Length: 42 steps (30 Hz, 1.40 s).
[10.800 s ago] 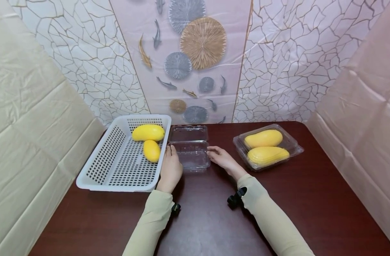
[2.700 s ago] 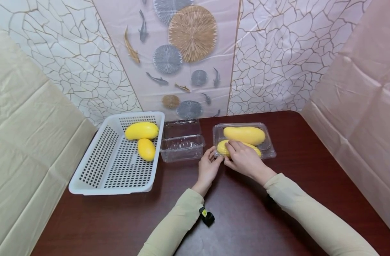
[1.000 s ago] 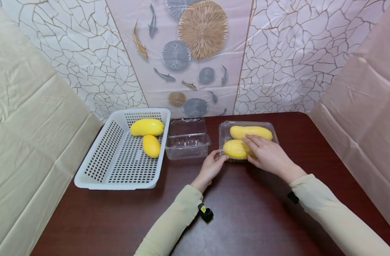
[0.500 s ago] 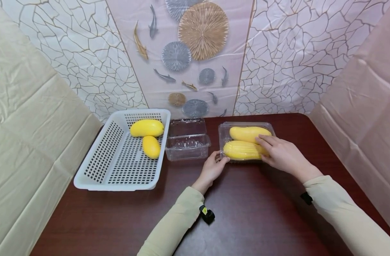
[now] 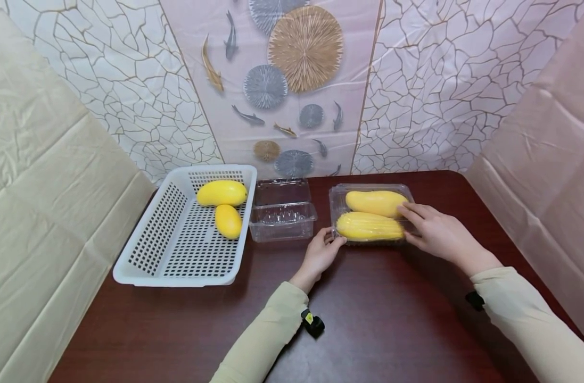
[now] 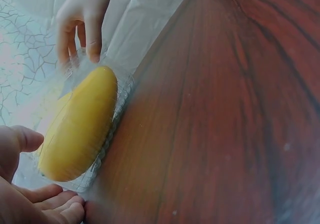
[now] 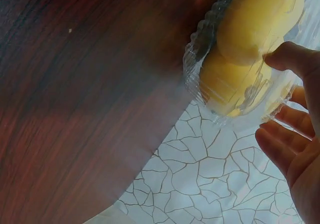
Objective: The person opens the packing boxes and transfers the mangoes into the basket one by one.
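Two hands on one clear box, fruit inside.
The clear box [image 5: 338, 202] sits toward the back right of the desk [image 5: 368, 308], two yellow fruits [image 5: 370, 226] under the plastic. Left hand [image 5: 319, 255] is around its near left corner, can't tell if it's really gripping; right hand [image 5: 440, 234] has loose fingers touching the right end. White basket [image 5: 174, 282] with two more's off left, an open tub [image 5: 282, 231] just beside it.

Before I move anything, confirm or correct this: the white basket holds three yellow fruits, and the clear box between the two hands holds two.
Wrong on the basket: the head view shows the white basket holding two yellow fruits, not three. The clear box between the left hand and right hand does hold two.
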{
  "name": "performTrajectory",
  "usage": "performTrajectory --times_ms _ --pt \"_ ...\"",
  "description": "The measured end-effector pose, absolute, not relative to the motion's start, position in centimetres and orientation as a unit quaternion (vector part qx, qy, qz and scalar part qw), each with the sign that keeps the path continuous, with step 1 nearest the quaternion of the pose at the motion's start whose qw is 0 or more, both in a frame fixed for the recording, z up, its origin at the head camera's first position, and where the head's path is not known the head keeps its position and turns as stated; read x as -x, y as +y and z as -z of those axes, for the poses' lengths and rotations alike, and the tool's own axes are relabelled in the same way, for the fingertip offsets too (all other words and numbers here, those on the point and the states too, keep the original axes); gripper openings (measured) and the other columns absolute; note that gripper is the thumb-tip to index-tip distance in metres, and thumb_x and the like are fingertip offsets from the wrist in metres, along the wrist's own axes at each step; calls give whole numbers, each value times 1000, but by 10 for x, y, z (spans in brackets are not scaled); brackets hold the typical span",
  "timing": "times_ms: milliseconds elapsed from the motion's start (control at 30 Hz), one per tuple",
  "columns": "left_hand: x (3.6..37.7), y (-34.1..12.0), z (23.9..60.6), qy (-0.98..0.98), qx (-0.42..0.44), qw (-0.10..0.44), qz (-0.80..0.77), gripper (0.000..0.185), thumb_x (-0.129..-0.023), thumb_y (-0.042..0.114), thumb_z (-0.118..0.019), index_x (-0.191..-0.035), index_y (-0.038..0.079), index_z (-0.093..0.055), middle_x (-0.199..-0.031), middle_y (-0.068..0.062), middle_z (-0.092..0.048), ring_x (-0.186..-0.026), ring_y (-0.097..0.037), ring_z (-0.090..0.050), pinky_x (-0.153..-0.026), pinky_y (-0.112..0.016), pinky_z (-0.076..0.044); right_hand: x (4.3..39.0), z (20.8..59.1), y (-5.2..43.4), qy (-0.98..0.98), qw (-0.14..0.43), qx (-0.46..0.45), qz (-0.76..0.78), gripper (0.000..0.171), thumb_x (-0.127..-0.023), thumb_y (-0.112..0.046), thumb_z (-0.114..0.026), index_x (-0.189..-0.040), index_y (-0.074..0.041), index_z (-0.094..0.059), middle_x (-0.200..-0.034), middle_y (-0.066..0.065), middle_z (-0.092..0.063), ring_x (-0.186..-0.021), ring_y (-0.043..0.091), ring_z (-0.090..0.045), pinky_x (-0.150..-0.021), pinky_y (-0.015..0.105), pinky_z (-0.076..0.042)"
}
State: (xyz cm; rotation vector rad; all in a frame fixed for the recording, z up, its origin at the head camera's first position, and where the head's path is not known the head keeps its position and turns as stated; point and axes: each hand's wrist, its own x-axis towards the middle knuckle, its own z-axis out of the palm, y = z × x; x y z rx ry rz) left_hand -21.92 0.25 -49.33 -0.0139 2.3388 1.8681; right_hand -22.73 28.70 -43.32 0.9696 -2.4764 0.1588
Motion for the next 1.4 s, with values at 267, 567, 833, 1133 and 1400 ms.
performTrajectory --times_ms 267,567,833,1133,1400 --pt "219 3 494 775 5 73 -627 59 -94 36 -68 -143 7 -53 -143 -14 -55 -130 -28 -55 -106 -41 -47 227 434 289 -901 220 -370 -65 67 -68 1 -83 -131 9 -60 -128 33 -59 -109 47 -62 -75 55 -56" --pt "218 5 496 771 5 71 -633 58 -94 35 -69 -142 6 -54 -140 -14 -58 -129 -26 -56 -106 -38 -46 228 437 290 -889 228 -389 -77 70 -63 7 -84 -129 10 -60 -127 35 -58 -104 47 -65 -67 51 -57" --pt "219 6 494 772 10 56 -633 56 -93 32 -71 -139 5 -56 -135 -14 -62 -127 -27 -57 -106 -38 -46 230 438 288 -887 229 -391 -82 70 -62 9 -81 -128 10 -60 -127 36 -57 -103 49 -65 -65 51 -57" --pt "221 7 495 778 11 43 -626 54 -92 30 -71 -137 3 -58 -133 -15 -63 -125 -26 -59 -104 -36 -48 230 437 285 -892 213 -387 -92 67 -64 11 -77 -129 10 -59 -128 35 -56 -100 48 -66 -65 50 -57" --pt "220 7 495 778 10 42 -627 53 -92 30 -70 -136 3 -58 -134 -15 -62 -125 -27 -59 -104 -36 -48 229 436 285 -893 207 -388 -90 70 -63 12 -79 -130 10 -58 -129 35 -54 -90 46 -68 -60 47 -56"
